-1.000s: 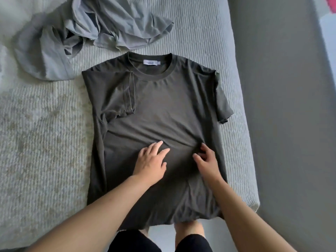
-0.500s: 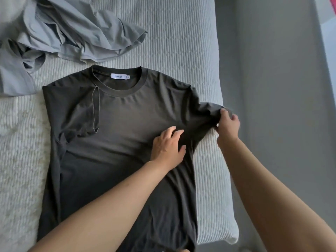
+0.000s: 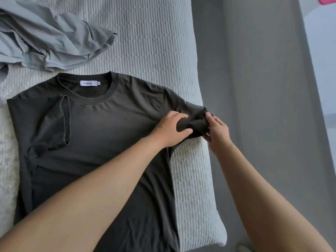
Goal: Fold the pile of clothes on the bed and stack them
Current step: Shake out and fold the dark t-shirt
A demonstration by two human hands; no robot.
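I see a crumpled grey garment (image 3: 52, 42) lying at the far left of the bed (image 3: 151, 42), just beyond the collar of the dark T-shirt (image 3: 101, 135), which lies flat, front up. Its left sleeve (image 3: 54, 124) is folded inward already. The bed's right edge runs just under the right sleeve (image 3: 192, 122), with open grey floor (image 3: 254, 88) beyond. My left hand (image 3: 171, 130) grips the bunched sleeve, fingers curled round it; my right hand (image 3: 218, 131) pinches the sleeve's end at the bed's edge.
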